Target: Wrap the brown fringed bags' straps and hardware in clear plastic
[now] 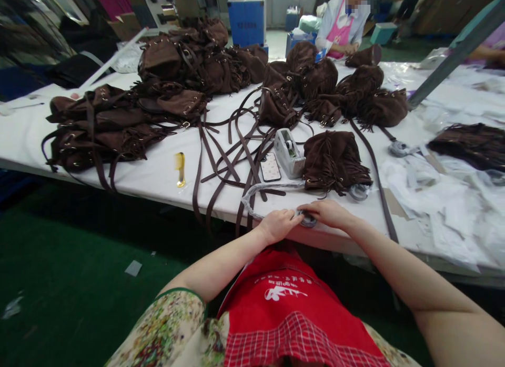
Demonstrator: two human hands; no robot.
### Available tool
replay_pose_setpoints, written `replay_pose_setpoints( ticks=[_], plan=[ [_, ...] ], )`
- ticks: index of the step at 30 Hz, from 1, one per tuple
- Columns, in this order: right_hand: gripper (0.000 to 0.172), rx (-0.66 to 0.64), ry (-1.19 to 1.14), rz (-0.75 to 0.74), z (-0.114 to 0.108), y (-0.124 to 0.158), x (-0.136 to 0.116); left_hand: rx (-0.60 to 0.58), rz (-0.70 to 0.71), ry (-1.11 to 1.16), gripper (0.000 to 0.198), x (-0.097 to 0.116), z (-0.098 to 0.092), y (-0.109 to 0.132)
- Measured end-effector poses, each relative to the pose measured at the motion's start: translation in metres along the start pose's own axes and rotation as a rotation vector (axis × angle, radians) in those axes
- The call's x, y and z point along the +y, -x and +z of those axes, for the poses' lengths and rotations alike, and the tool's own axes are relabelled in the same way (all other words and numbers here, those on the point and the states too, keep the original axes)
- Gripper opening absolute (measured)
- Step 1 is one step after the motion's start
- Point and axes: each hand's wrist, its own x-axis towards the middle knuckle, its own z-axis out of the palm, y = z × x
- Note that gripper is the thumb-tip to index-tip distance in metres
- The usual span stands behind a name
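Note:
My left hand [277, 225] and my right hand [328, 213] meet at the table's front edge, fingers closed around a small coil of plastic-wrapped strap [308, 220]. From the hands the wrapped strap [249, 194] loops left and back to a dark brown fringed bag [333, 159]. Another wrapped coil [360, 191] pokes out from under the bag's right front. Just left of the bag stands a grey tape dispenser [289, 154], and a phone in a patterned case [270, 167] lies beside it.
Brown bags are heaped at the left [114, 125] and back [189, 56]. Loose straps [224, 161] trail over the table edge. Yellow-handled snips [180, 169] lie left of them. Plastic bags [445, 209] cover the right side. A grey pole [453, 56] slants there. A co-worker [343, 25] sits opposite.

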Motion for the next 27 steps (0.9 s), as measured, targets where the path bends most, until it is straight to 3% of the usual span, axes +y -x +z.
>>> replay_pose_setpoints(
  ticks=[6,12,14,17,24,27],
  plan=[
    [0.037,0.125,-0.120,0.124,0.006,0.007,-0.001,-0.021,-0.136,0.187,0.021,0.014,0.000,-0.016],
    [0.043,0.125,-0.086,0.553,0.019,0.013,-0.024,0.004,-0.305,0.233,0.024,0.047,0.010,-0.037],
    [0.043,0.108,-0.100,0.617,0.021,0.012,-0.028,0.019,-0.327,0.177,0.030,0.056,0.014,-0.041],
    [0.042,0.123,-0.117,0.554,0.019,0.009,-0.025,0.043,-0.253,0.092,0.032,0.057,0.015,-0.039],
    [0.041,0.011,-0.039,0.125,0.002,0.005,-0.003,0.070,0.065,-0.013,0.023,0.009,0.008,-0.011],
    [0.041,-0.036,0.042,0.048,-0.002,0.002,-0.003,0.037,0.102,0.009,0.021,0.003,0.008,-0.009]
  ],
)
